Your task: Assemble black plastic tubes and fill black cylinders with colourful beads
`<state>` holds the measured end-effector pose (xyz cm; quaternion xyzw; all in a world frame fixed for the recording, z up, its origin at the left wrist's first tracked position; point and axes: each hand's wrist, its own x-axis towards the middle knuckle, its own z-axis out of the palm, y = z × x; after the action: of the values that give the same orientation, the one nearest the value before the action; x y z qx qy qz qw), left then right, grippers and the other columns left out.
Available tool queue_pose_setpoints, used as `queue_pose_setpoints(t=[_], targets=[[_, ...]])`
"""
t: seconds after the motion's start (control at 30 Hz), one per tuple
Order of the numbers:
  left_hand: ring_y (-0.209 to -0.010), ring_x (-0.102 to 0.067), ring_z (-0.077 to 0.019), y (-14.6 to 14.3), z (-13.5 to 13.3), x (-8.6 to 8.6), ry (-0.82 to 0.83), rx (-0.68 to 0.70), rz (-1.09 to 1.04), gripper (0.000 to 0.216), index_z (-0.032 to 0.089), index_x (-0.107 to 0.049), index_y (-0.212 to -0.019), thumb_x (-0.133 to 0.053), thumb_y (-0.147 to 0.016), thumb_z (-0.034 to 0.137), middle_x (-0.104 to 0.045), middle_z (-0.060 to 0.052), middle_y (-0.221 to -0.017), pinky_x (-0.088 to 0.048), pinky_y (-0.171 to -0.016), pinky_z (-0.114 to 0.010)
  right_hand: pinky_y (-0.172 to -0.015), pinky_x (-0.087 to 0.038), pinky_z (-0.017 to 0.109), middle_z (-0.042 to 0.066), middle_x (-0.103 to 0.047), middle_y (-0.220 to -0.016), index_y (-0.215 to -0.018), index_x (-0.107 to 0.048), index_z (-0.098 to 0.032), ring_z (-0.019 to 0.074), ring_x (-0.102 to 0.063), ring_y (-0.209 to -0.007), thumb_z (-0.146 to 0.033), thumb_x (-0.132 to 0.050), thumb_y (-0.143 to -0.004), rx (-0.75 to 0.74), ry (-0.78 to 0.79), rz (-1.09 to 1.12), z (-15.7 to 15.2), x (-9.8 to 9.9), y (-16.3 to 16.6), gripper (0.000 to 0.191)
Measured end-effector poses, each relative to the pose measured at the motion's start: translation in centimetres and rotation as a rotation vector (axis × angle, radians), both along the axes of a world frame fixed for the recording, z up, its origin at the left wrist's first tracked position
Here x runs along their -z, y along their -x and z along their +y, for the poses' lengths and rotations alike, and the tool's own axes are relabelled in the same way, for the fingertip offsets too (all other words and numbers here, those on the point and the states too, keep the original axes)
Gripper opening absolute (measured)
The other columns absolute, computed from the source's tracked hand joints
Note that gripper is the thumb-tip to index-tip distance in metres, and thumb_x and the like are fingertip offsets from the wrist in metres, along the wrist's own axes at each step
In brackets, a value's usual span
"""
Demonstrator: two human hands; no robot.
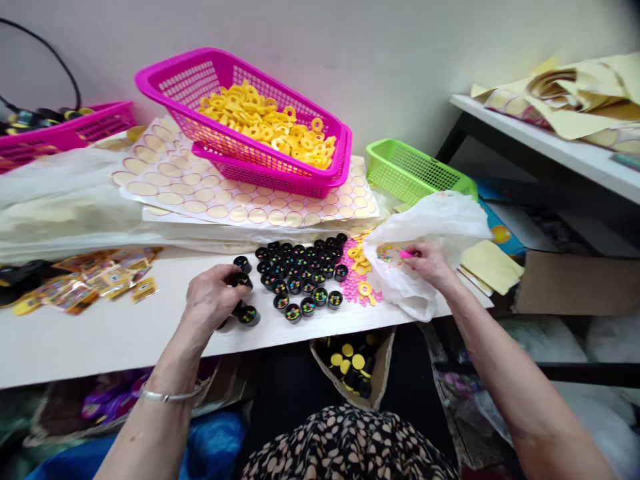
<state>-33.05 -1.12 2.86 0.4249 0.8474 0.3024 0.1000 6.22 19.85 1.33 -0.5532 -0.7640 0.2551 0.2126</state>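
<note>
My left hand (214, 293) is closed on a small black cup (243, 280) at the left of a cluster of similar cups. Another black cup (249, 315) with coloured beads stands just in front of it. My right hand (427, 262) pinches a small pink scoop (406, 254) at the mouth of a white plastic bag (425, 223). Small multicoloured beads (385, 253) lie inside the bag. Several black cups (294, 285) with coloured beads in them stand upright on the white table (175, 327). Between them and the bag lie pink beads (353, 283) and yellow ring pieces (365, 289).
Stacked pink baskets (200, 110) with yellow rings sit on circle-printed sheets (200, 200) at the back. A green basket (415, 167) stands behind the bag. Small printed packets (113, 280) lie at left. Below the table edge, an open container (385, 373) holds yellow and black pieces.
</note>
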Motion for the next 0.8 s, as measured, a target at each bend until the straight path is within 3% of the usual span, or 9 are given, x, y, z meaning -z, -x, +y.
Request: queue_pose_setpoints(t=[0.07,0.17,0.37,0.5,0.63,0.8], targets=[[-0.082,-0.065,-0.0326,0.1,0.4,0.3,0.119,0.018,0.087,0.032,0.024,-0.070,-0.092,-0.066,-0.061,0.032,-0.071,-0.008,-0.085,-0.046,-0.069,-0.041,-0.056,-0.040,0.025,0.005,-0.064,-0.067,-0.073,-0.067,-0.013,0.0159,-0.054,-0.065,-0.026,-0.054,-0.073,-0.047,-0.024,-0.191,0.8,0.5,-0.1,0.019],[-0.085,-0.064,-0.0376,-0.3,0.8,0.5,0.242,0.046,0.204,0.033,0.024,-0.070,-0.095,-0.062,-0.064,0.032,-0.071,-0.013,-0.089,-0.045,-0.065,-0.042,-0.061,-0.039,0.025,0.006,-0.065,-0.069,-0.064,-0.066,-0.014,0.0174,-0.056,-0.070,-0.018,-0.055,-0.068,-0.095,-0.006,-0.277,1.1,0.7,0.5,0.012],[-0.082,-0.065,-0.0381,-1.0,1.1,0.6,0.305,0.133,0.255,0.032,0.024,-0.070,-0.094,-0.061,-0.067,0.037,-0.071,-0.014,-0.084,-0.042,-0.061,-0.040,-0.064,-0.039,0.027,0.009,-0.067,-0.069,-0.064,-0.067,-0.016,0.0208,-0.060,-0.074,-0.012,-0.055,-0.065,-0.069,0.036,-0.360,1.5,0.5,3.0,0.013],[-0.079,-0.064,-0.0355,-1.4,1.2,0.7,0.262,0.186,0.281,0.024,0.025,-0.070,-0.085,-0.063,-0.067,0.039,-0.070,-0.013,-0.087,-0.041,-0.059,-0.037,-0.064,-0.039,0.026,0.008,-0.066,-0.069,-0.069,-0.068,-0.016,0.0204,-0.061,-0.075,-0.009,-0.055,-0.061,-0.085,0.064,-0.281,2.3,0.8,4.8,0.016],[-0.077,-0.063,-0.0304,-1.4,0.7,0.1,0.175,0.182,0.255,0.024,0.025,-0.070,-0.080,-0.067,-0.065,0.042,-0.069,-0.009,-0.088,-0.041,-0.061,-0.036,-0.054,-0.039,0.023,0.002,-0.059,-0.060,-0.070,-0.064,-0.014,0.0140,-0.055,-0.057,-0.013,-0.056,-0.061,-0.136,0.149,-0.094,2.4,1.1,5.8,0.012],[-0.068,-0.060,-0.0206,0.8,-0.3,-0.5,-0.130,-0.138,-0.022,0.038,0.018,-0.070,-0.087,-0.064,-0.065,0.048,-0.064,-0.004,-0.071,-0.044,-0.063,-0.030,-0.046,-0.040,0.023,0.000,-0.057,-0.060,-0.078,-0.060,-0.015,0.0104,-0.049,-0.047,-0.030,-0.064,-0.060,-0.152,0.303,0.232,1.6,1.7,4.9,0.023]])
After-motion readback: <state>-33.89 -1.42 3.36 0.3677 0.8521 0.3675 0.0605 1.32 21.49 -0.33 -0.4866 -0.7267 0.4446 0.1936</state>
